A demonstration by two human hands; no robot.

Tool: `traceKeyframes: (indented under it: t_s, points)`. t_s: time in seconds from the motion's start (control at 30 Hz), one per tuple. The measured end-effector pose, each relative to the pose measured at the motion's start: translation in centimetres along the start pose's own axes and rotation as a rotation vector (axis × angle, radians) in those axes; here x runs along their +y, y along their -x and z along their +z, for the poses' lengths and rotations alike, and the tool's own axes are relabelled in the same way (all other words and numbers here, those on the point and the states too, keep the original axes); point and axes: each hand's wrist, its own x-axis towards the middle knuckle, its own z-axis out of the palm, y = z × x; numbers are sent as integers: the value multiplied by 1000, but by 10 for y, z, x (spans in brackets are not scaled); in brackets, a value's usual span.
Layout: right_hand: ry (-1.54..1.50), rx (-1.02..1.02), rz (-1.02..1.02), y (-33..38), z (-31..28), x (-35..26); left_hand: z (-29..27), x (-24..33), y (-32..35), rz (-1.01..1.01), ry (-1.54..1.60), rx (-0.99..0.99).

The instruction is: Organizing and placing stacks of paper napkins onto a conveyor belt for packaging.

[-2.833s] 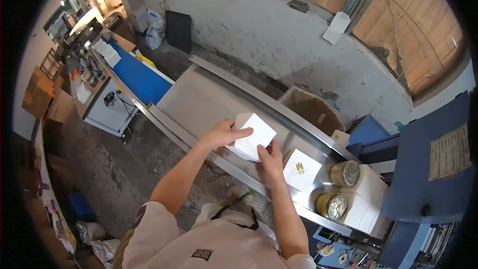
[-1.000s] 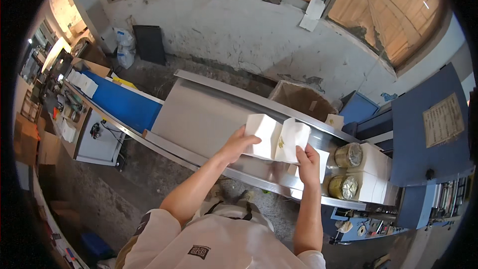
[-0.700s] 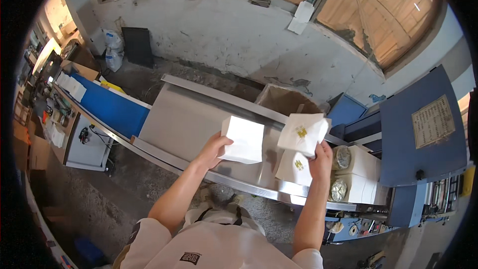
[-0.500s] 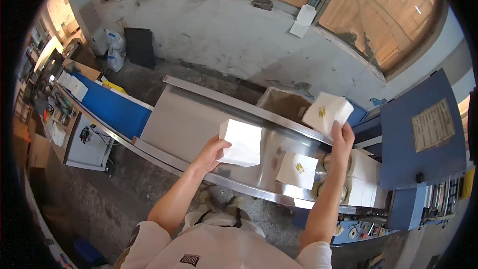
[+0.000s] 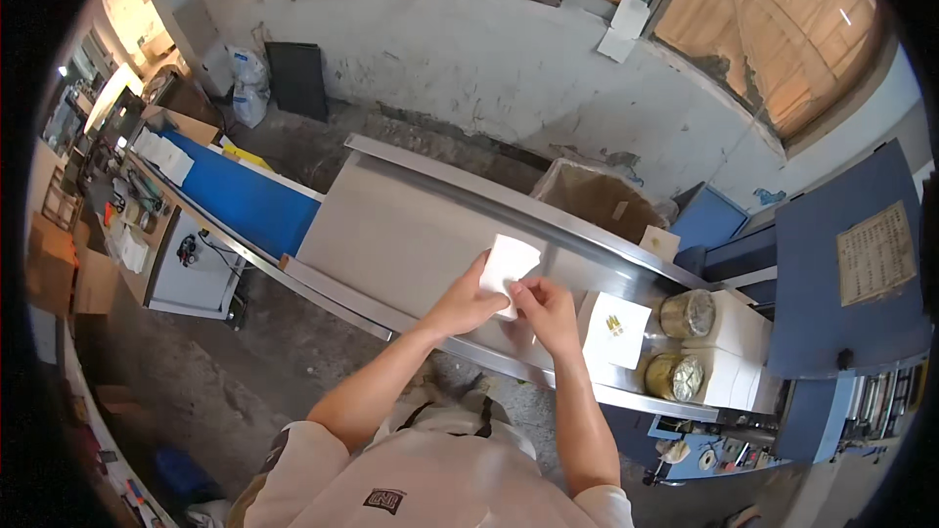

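Note:
My left hand (image 5: 464, 307) is closed round a small stack of white paper pieces (image 5: 512, 256), holding it above the metal table. Against the stack's lower right edge, the fingers of my right hand (image 5: 550, 318) are pinched on the paper. How many pieces lie between them is hidden. Just right of my right hand, white paper pieces with a gold print (image 5: 618, 325) lie on the metal surface. Beyond them sit two round weights or jars (image 5: 688, 314) wrapped in clear film, the nearer one (image 5: 674, 377) yellowish, in front of white paper stacks (image 5: 736, 357).
A long metal table (image 5: 391, 225) runs across, with a blue belt (image 5: 220, 191) at its left end. Behind it stands an open carton (image 5: 587, 194), with a pale piece (image 5: 659, 242) at its right corner. A blue machine cover (image 5: 846, 264) rises at the right.
My right hand has come back from the far right, no longer holding the printed piece, and now pinches the stack. My left hand has moved right, and its stack is turned edge-on.

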Motion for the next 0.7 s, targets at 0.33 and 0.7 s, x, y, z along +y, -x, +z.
traceKeyframes:
  t_s: [0.33, 0.7]
  points:
    - [38, 73, 51, -3, -10, 16, -5, 0, -4, 10, 39, 1]
    - [-320, 189, -7, -15, -70, -2, -26, -26, -12, -29, 47, 141]
